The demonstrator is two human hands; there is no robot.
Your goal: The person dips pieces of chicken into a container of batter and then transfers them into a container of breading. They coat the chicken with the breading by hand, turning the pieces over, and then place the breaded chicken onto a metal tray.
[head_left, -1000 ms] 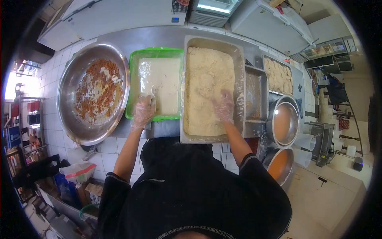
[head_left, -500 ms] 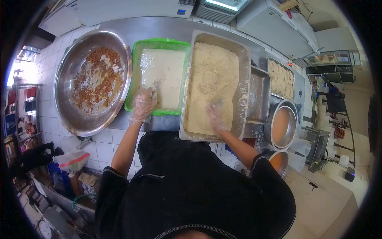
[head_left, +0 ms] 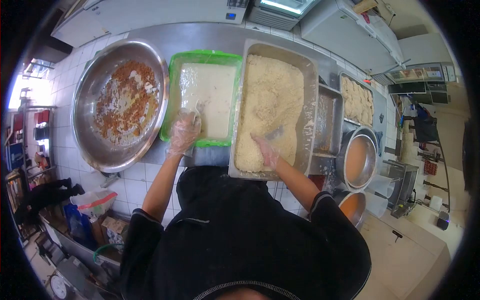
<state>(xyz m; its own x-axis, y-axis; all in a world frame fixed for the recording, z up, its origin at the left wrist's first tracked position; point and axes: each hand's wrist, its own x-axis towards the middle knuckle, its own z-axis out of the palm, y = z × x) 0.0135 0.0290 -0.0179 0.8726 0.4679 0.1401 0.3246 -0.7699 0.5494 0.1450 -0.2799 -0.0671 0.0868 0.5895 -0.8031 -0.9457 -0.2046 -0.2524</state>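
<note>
My left hand (head_left: 184, 132) curls over the green tray (head_left: 215, 143)'s near edge, grip unclear; my right hand (head_left: 269, 152), half-open, seemingly gathers crumbs (head_left: 272, 90).

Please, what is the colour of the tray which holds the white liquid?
The tray is bright green, seen best in the head view.

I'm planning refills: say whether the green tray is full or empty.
Partly full: pale liquid spreads inside the green tray, below its rim.

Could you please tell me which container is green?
The tub of pale liquid, between the wide bowl and the crumb tray; those two are grey metal.
</note>
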